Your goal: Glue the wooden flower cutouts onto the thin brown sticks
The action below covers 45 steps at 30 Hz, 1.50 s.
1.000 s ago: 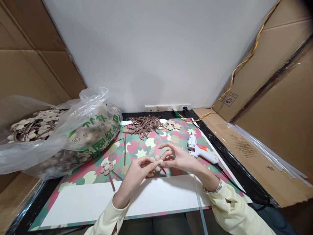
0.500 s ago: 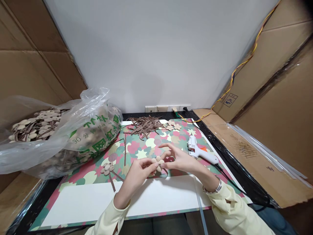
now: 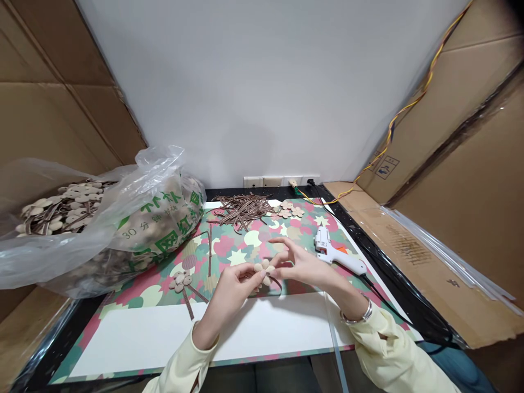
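Observation:
A small tan wooden flower piece [image 3: 264, 268] with a thin brown stem is held between both hands above the camouflage-patterned mat [image 3: 241, 248]. My left hand [image 3: 231, 288] pinches it from the left with thumb and forefinger. My right hand [image 3: 301, 266] pinches it from the right, its other fingers raised and spread. A finished flower with a stem [image 3: 180, 281] lies on the mat to the left of my hands.
A white glue gun [image 3: 335, 252] lies right of my hands, its cord running off the table. A pile of brown sticks [image 3: 241, 209] and a few flower pieces [image 3: 290, 210] sit at the back. A big plastic bag [image 3: 102, 218] of wooden pieces fills the left. Cardboard stands on both sides.
Both hands have stayed in place with the flower piece, with only small shifts of the fingers. Nothing else has moved.

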{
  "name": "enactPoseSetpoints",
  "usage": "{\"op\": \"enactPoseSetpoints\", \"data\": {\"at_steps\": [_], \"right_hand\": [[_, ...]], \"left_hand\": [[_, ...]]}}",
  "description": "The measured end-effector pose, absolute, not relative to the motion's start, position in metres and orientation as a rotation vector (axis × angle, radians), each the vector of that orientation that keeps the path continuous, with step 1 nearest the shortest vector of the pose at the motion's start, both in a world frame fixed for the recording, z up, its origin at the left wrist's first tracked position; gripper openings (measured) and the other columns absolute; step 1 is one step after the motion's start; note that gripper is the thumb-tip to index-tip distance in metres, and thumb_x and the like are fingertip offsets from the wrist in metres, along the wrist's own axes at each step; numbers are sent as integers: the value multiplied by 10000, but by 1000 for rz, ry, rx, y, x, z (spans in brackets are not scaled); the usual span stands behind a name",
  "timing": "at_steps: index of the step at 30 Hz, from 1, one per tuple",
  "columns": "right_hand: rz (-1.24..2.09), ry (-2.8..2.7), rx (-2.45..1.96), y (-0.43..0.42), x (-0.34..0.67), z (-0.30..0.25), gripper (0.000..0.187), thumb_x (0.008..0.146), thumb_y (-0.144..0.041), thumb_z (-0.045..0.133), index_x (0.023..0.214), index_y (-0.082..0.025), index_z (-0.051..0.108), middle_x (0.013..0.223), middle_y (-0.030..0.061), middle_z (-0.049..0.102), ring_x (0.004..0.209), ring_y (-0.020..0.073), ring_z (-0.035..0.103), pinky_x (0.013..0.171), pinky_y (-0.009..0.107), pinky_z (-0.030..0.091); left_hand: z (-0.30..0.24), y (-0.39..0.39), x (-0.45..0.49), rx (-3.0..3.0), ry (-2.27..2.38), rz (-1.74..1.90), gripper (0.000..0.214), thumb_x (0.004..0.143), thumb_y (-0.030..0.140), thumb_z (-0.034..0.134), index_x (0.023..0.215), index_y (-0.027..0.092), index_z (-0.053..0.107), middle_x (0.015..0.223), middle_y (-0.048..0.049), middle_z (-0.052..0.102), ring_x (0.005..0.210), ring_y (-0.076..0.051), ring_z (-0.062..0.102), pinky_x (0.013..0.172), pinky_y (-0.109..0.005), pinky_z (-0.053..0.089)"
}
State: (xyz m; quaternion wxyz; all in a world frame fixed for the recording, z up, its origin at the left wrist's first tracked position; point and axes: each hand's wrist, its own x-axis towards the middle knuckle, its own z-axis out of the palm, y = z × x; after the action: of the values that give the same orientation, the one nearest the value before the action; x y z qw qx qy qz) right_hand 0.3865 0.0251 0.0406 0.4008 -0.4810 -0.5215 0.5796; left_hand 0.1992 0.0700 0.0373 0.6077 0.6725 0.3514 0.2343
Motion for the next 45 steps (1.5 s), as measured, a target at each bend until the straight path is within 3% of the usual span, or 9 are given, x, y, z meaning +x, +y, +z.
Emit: {"op": "enactPoseSetpoints", "data": {"at_steps": [3, 7, 13, 24, 31, 36, 39, 45], "right_hand": [[1562, -1211, -1193, 26, 391, 42, 681, 730, -293, 707, 1278, -219, 310, 893, 34, 671, 804, 181, 639, 785, 352, 464], [1638, -1085, -1121, 26, 388, 40, 714, 694, -274, 747, 1272, -210, 333, 914, 56, 686, 800, 187, 655, 769, 341, 477], [1587, -1043, -1022, 28, 379, 38, 623, 722, -242, 722, 1235, -206, 370, 750, 6, 667, 635, 144, 632, 640, 294, 494], [1587, -1061, -1077, 27, 376, 40, 580, 716, -234, 735, 1190, -213, 401, 873, 46, 688, 727, 147, 653, 687, 286, 496], [1549, -1038, -1031, 28, 374, 34, 596, 702, -215, 743, 1184, -224, 392, 824, 29, 692, 700, 149, 650, 633, 271, 502], [1587, -1047, -1041, 27, 374, 38, 634, 678, -226, 764, 1186, -223, 385, 902, 54, 698, 799, 171, 664, 740, 317, 502], [1556, -1060, -1030, 26, 377, 41, 586, 732, -271, 721, 1208, -203, 385, 898, 63, 704, 846, 177, 662, 818, 341, 473], [1570, -1026, -994, 27, 382, 38, 647, 737, -236, 719, 1270, -189, 354, 892, 79, 716, 849, 183, 669, 829, 347, 461]], "left_hand": [[37, 71, 198, 1539, 864, 641, 227, 795, 385, 588, 763, 184, 688, 738, -27, 693, 576, -121, 528, 505, -195, 380], [35, 73, 197, 1578, 867, 747, 206, 797, 367, 598, 834, 186, 689, 815, -35, 691, 681, -148, 556, 615, -217, 418], [32, 71, 196, 1591, 912, 803, 221, 795, 380, 600, 816, 174, 677, 827, -37, 679, 728, -161, 553, 644, -229, 417], [29, 70, 196, 1626, 863, 847, 188, 816, 345, 589, 799, 184, 685, 840, -32, 677, 789, -171, 580, 717, -245, 432], [29, 70, 197, 1656, 838, 880, 135, 805, 309, 615, 783, 204, 697, 864, -22, 678, 802, -162, 594, 725, -230, 432], [28, 71, 196, 1656, 842, 897, 145, 812, 304, 606, 785, 195, 698, 864, -32, 674, 808, -168, 592, 725, -235, 428], [27, 72, 195, 1650, 832, 909, 153, 811, 310, 607, 788, 196, 706, 879, -35, 660, 817, -165, 584, 707, -230, 421], [28, 72, 194, 1592, 837, 907, 163, 805, 326, 616, 818, 197, 715, 868, -38, 637, 812, -159, 566, 679, -225, 412]]}}
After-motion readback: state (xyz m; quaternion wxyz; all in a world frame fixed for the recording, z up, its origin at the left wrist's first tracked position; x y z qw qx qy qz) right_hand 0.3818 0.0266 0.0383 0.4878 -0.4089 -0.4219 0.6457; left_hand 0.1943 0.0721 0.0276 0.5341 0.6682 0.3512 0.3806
